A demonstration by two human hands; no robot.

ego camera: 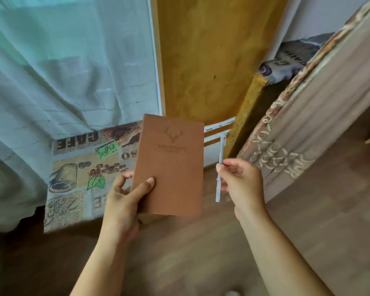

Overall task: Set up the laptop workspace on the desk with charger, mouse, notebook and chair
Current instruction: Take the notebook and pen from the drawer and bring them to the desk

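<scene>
A brown notebook (173, 159) with a stamped deer head on its cover is held up in mid-air at the centre of the view. My left hand (124, 199) grips its lower left corner, thumb on the cover. My right hand (241, 182) pinches a thin white pen (220, 167) upright, just right of the notebook and apart from it. No laptop, charger, mouse, chair or desk top shows in this view.
A pale sheer curtain (68, 67) hangs at the left. Below it is a café-print cloth (79, 171). A yellow wooden panel (212, 56) stands behind the notebook. A patterned beige curtain (308, 129) hangs at the right. Wooden floor (201, 253) lies below.
</scene>
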